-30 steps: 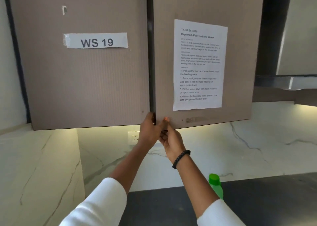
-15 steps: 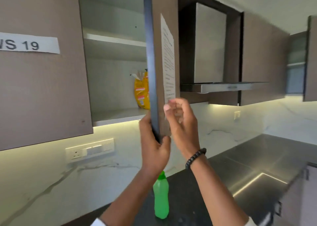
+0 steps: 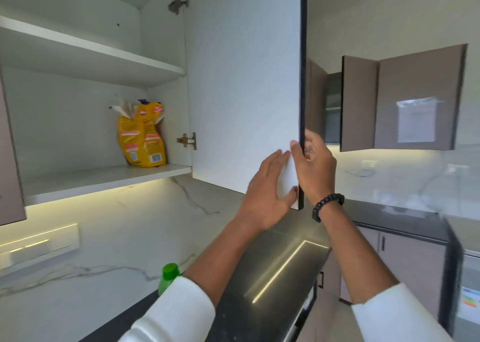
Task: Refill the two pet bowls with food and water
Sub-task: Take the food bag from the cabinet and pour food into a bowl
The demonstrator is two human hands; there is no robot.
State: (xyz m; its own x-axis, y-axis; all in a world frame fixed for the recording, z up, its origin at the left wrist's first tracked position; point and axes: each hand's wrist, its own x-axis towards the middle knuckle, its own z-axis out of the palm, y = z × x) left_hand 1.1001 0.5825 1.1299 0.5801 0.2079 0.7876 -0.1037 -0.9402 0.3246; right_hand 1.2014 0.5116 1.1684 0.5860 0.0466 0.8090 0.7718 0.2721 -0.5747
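Note:
A yellow pet food bag (image 3: 141, 134) stands upright at the back right of the lower shelf (image 3: 98, 179) in the upper cabinet. The cabinet door (image 3: 244, 82) is swung wide, its white inner face towards me. My left hand (image 3: 270, 191) lies flat against that inner face near the lower corner, fingers straight. My right hand (image 3: 315, 165), with a black bead bracelet, grips the door's dark outer edge, thumb on the inside. A green water bottle (image 3: 168, 276) stands on the counter below, partly hidden by my left sleeve. No pet bowls are in view.
The upper shelf (image 3: 104, 53) holds nothing visible. A black countertop (image 3: 272, 263) runs below along a marble backsplash with a socket strip (image 3: 39, 243). Another wall cabinet (image 3: 405, 100) with a taped paper stands open at the right. Base cabinets (image 3: 405, 258) line the far corner.
The door went from shut to fully swung out to the right. The shelf with the food bag came into view. My left hand moved from the door's edge to its inner face.

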